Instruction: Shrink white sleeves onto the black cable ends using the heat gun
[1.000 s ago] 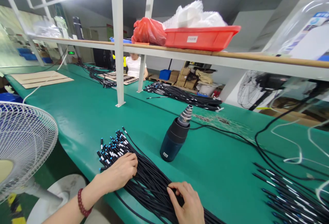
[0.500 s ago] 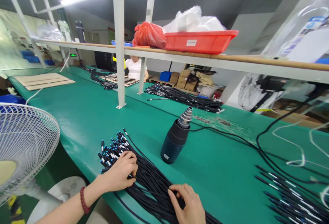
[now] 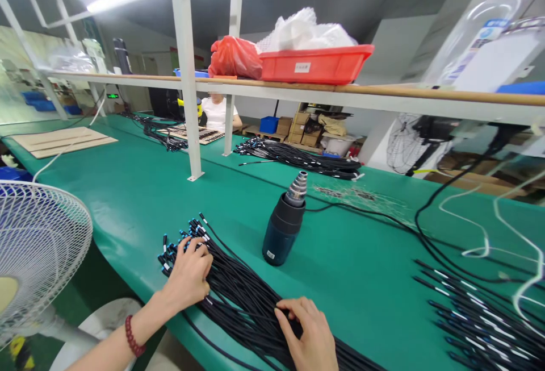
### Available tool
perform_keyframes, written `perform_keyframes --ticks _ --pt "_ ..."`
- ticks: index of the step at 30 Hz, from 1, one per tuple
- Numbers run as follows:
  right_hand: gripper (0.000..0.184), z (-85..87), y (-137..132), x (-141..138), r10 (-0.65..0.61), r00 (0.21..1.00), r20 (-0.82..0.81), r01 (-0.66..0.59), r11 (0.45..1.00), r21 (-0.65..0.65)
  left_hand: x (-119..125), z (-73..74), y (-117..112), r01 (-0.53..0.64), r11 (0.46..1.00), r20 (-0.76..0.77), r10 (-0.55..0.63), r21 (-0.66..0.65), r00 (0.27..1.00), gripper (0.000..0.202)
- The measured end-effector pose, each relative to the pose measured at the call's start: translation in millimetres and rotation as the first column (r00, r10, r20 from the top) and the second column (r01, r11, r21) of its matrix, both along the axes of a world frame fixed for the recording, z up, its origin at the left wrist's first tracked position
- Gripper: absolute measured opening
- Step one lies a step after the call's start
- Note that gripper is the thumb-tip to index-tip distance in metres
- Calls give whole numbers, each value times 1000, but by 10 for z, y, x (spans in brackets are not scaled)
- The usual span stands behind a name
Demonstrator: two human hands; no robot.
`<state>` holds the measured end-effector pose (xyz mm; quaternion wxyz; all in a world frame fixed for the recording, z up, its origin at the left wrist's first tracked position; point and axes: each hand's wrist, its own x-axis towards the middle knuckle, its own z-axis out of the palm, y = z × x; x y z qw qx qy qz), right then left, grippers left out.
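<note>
A thick bundle of black cables [image 3: 251, 297] lies across the green table in front of me, its ends carrying blue tips and white labels. My left hand [image 3: 189, 271], with a dark red bead bracelet [image 3: 133, 337] on the wrist, curls over the bundle close to those ends and covers part of them. Farther down the same bundle, my right hand [image 3: 309, 331] has thumb and fingers bent around some cables; its fingertips are partly hidden. Beyond the bundle a dark heat gun [image 3: 283, 229] stands upright on the table, metal nozzle pointing up.
More black cables [image 3: 485, 314] lie at right, and another bundle [image 3: 298, 158] lies at the back. A white fan [image 3: 42, 257] stands at left. Overhead, a shelf [image 3: 323, 92] holds a red tray [image 3: 315, 65]. A person in white [image 3: 217, 112] sits across the table. Loose cords run at right.
My left hand has slid along the bundle toward the blue-tipped ends. My right hand stays at nearly the same place on the cables. The view has shifted slightly to the right.
</note>
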<state>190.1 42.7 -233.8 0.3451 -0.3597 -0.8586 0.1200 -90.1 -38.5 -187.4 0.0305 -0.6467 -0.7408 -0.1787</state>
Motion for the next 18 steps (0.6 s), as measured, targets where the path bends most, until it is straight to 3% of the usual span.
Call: perform_keyframes --ticks 5,9,13,18 --pt "38 8 -3 11 6 1000 7 -6 1000 -16 -259 71 -22 -66 997 -54 63 -49 997 19" --pt "38 -10 0 20 11 1000 -1 -11 1000 -8 -356 138 -33 -39 992 -62 32 -119 998 23" --pt "37 -31 5 31 18 1000 2 -18 1000 -5 -425 320 -83 5 979 -40 -13 -203 999 20" --pt "36 -57 17 41 18 1000 17 -17 1000 -14 -501 553 -118 -1 983 -48 -8 -184 999 18"
